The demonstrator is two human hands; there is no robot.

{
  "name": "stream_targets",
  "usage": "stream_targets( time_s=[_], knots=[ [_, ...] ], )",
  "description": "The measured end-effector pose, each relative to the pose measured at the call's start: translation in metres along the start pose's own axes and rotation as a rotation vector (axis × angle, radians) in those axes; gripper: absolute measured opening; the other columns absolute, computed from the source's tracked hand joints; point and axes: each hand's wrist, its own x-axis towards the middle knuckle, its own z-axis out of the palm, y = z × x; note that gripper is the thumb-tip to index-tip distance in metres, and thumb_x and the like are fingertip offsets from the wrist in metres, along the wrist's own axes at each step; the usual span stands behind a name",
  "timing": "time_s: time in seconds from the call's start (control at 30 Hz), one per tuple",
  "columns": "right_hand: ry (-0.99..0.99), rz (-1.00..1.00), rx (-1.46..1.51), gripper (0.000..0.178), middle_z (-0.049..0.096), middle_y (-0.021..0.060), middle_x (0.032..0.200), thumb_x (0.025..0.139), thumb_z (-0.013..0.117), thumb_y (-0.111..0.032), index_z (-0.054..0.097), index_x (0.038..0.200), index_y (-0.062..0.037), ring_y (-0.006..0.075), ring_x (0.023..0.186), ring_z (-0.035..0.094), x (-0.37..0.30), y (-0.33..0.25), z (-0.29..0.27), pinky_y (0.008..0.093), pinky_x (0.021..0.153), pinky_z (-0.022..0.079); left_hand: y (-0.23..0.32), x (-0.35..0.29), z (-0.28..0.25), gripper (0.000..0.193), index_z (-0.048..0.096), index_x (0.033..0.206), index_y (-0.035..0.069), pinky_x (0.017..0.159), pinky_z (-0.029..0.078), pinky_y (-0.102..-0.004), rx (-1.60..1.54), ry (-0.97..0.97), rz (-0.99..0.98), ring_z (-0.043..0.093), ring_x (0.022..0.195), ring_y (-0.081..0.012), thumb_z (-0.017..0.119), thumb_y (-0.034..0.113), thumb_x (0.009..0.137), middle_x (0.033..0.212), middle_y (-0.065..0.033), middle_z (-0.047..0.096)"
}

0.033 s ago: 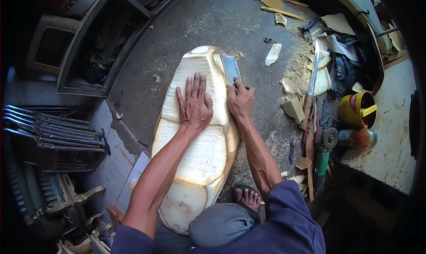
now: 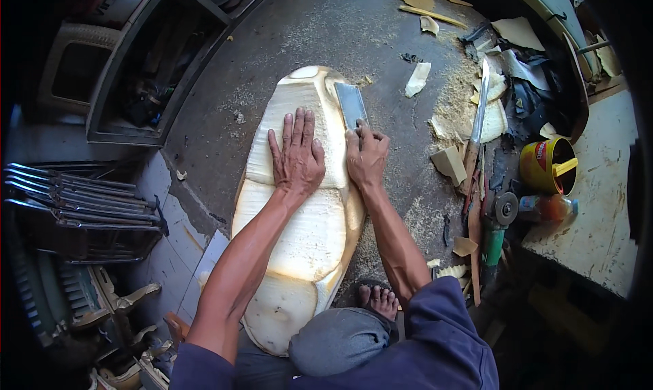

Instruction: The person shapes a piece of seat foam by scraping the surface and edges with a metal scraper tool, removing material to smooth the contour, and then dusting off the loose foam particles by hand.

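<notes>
A long cream foam seat pad (image 2: 292,237), like a motorcycle seat, lies lengthwise before me, with one end by my bent knee. My left hand (image 2: 298,160) lies flat on its upper part, fingers spread and pointing away from me. Along the pad's far right side, my right hand (image 2: 367,155) is closed on the near end of a flat grey rectangular tool (image 2: 351,104). The tool rests against the pad's sloping side edge. Its exact kind is unclear, and my fingers hide its near end.
Foam dust and scraps (image 2: 418,79) litter the floor at right. A long knife (image 2: 482,107), an angle grinder (image 2: 500,226), a yellow can (image 2: 537,165) and a bottle (image 2: 547,207) are there too. Metal frames (image 2: 85,209) stand at left, below an open cabinet (image 2: 160,63).
Hardly anything differs. The whole picture has shifted slightly upward, while both hands keep their places on the foam pad and the tool.
</notes>
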Motion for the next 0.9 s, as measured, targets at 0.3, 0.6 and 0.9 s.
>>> stream_targets(
  time_s=[0.3,0.6,0.9],
  knots=[
    [-0.021,-0.02,-0.012,0.041,0.07,0.0177,0.108,0.099,0.059,-0.024,0.062,0.131,0.0022,0.0373,0.119,0.045,-0.018,-0.001,-0.014,0.0513,0.105,0.036,0.002,-0.002,-0.006,0.065,0.023,0.164,0.014,0.125,0.002,-0.0562,0.026,0.021,0.015,0.016,0.158,-0.0273,0.036,0.03,0.102,0.171,-0.0068,0.021],
    [-0.112,-0.113,0.013,0.051,0.071,0.0122,0.088,0.099,0.06,-0.021,0.054,0.141,0.0079,0.0355,0.118,0.042,-0.139,0.0,-0.027,0.0525,0.108,0.032,-0.008,-0.003,-0.012,0.066,0.023,0.164,0.014,0.125,0.002,-0.0564,0.052,0.023,0.015,0.016,0.158,-0.0277,0.037,0.029,0.101,0.171,-0.0069,0.021],
    [-0.073,0.11,0.074,0.047,0.069,0.0175,0.1,0.103,0.051,-0.033,0.057,0.139,-0.0015,0.0362,0.121,0.041,0.004,-0.014,0.011,0.0537,0.105,0.034,-0.015,-0.013,0.003,0.065,0.022,0.164,0.014,0.125,0.003,-0.0577,0.039,0.001,0.007,0.015,0.158,-0.0277,0.036,0.03,0.102,0.171,-0.0069,0.021]
  ],
)
